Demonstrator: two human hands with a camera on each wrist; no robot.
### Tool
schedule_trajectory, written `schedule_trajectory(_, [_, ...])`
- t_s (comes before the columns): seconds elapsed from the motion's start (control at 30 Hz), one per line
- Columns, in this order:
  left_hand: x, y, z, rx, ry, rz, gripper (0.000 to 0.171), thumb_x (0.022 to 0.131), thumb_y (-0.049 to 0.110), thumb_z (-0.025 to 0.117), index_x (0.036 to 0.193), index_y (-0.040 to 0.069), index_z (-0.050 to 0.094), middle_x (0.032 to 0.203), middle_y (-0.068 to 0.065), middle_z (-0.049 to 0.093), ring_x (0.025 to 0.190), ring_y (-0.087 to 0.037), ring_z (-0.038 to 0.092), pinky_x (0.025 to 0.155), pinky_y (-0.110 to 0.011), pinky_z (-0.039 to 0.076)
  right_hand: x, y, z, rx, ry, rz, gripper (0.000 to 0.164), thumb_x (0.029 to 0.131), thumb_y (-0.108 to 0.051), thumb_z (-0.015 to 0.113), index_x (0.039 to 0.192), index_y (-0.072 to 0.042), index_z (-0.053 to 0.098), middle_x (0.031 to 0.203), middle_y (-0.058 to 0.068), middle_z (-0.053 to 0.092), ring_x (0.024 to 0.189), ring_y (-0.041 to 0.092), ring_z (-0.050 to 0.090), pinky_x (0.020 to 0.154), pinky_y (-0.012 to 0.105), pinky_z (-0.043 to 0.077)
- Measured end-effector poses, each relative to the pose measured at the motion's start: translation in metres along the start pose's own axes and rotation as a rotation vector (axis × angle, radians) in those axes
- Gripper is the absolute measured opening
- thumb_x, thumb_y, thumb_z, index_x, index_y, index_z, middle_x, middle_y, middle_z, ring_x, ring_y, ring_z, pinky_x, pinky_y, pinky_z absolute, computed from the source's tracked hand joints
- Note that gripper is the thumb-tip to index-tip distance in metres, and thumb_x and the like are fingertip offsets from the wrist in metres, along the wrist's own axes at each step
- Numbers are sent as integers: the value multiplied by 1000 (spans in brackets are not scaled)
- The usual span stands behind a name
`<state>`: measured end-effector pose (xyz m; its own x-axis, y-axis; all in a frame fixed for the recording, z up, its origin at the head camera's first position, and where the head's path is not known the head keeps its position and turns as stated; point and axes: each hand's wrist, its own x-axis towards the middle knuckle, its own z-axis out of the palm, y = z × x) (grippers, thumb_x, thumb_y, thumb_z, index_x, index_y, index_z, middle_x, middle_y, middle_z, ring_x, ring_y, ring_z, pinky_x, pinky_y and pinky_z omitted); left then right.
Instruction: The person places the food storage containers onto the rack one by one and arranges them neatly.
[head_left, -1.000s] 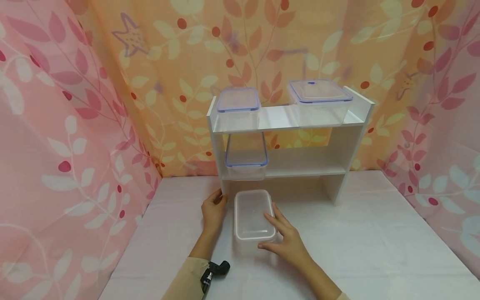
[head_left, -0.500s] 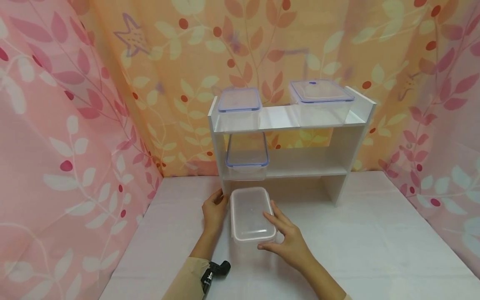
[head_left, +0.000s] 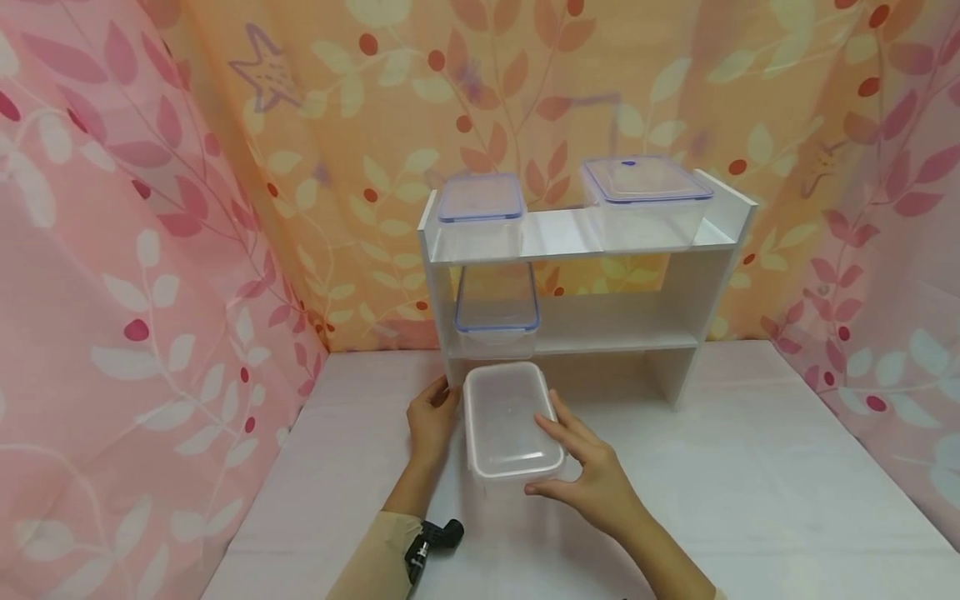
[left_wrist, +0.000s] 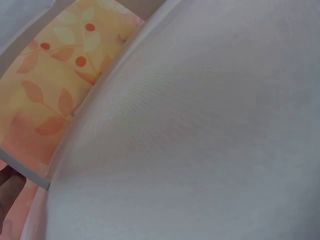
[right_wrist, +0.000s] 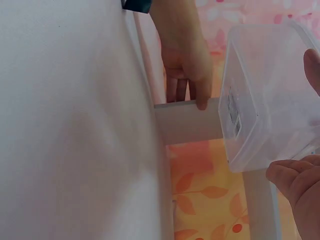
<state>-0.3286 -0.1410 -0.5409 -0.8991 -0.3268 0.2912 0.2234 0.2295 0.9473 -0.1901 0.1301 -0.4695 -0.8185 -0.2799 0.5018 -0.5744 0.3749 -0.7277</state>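
Note:
A clear plastic food container (head_left: 513, 425) with a frosted white lid hangs just above the table, before the lowest level of the white shelf (head_left: 611, 325). My right hand (head_left: 588, 467) grips its right side, thumb near the front and fingers along the lid's edge; the right wrist view shows the container's underside (right_wrist: 237, 110) off the surface. My left hand (head_left: 432, 421) holds the foot of the shelf's left side panel (right_wrist: 187, 122), thumb on one face and fingers behind. In the left wrist view only a few fingers (left_wrist: 11, 192) appear beside the panel.
Two blue-rimmed containers stand on the top board, one left (head_left: 480, 225) and one right (head_left: 648, 208). A third blue-rimmed container (head_left: 497, 321) sits at the left of the middle board. Patterned curtains (head_left: 360, 125) enclose the white table (head_left: 750, 483).
The white-lidded container has risen and shifted slightly towards the shelf, carried by my right hand. My left hand stays at the shelf panel.

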Motion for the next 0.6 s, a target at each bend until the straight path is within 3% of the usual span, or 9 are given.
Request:
schedule_trajectory(0.37, [0,3,-1,-2,-16,-4,31,93,22,76,123,15,76,115,-5,77,104,-21,74,86,-33,60,-2,-12,-19,-3,8,-22,88,68,-35,95,147,-21,58,167,2,33,150,17,36,110,13,35])
schedule_trajectory(0.6, [-1,3,-2,-1,-8,-4,30,93,19,76,123,15,76,113,-7,77,103,-21,74,87,-37,60,-4,-16,-33,-12,19,-46,89,66,-30,97,146,-17,58,166,6,33,151,15,34,109,13,38])
